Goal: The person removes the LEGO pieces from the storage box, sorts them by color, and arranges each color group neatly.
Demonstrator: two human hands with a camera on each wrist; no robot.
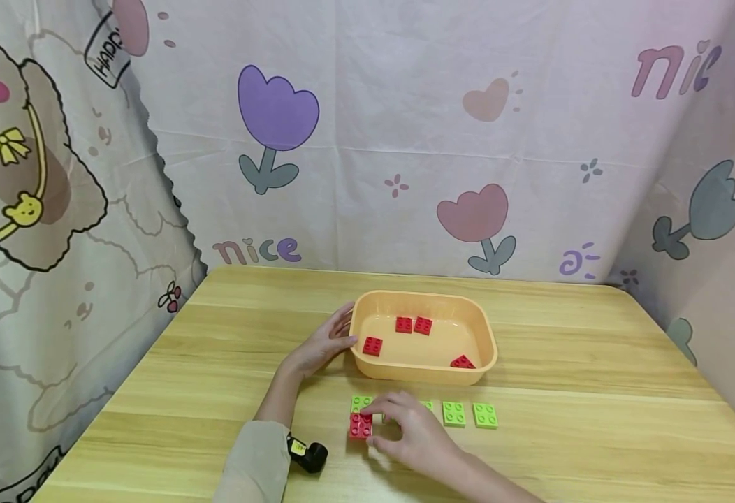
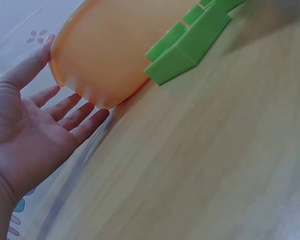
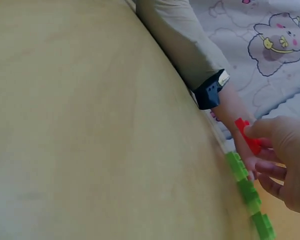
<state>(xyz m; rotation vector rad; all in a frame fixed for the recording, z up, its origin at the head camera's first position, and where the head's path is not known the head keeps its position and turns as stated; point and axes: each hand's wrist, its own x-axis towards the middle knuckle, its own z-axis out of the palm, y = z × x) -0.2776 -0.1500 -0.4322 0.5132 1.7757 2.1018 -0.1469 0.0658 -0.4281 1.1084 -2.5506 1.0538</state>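
Note:
My right hand [image 1: 413,434] pinches a red toy brick [image 1: 360,427] between thumb and fingers, its studs facing up. In the head view this brick overlaps the front of the leftmost green brick [image 1: 361,402]. The right wrist view shows the red brick [image 3: 248,136] above the row of green bricks [image 3: 249,195]. My left hand [image 1: 320,349] rests against the left end of an orange plastic tub [image 1: 424,375]. In the left wrist view its fingers lie straight along the tub's outer wall [image 2: 115,55], with the thumb tip at the rim.
Several red bricks [image 1: 404,325] lie scattered inside the tub. More green bricks [image 1: 453,414] stand in a row in front of it, partly hidden by my right hand. The wooden table [image 1: 594,391] ends at patterned cloth behind. A black wrist device [image 1: 309,455] sits on the left sleeve.

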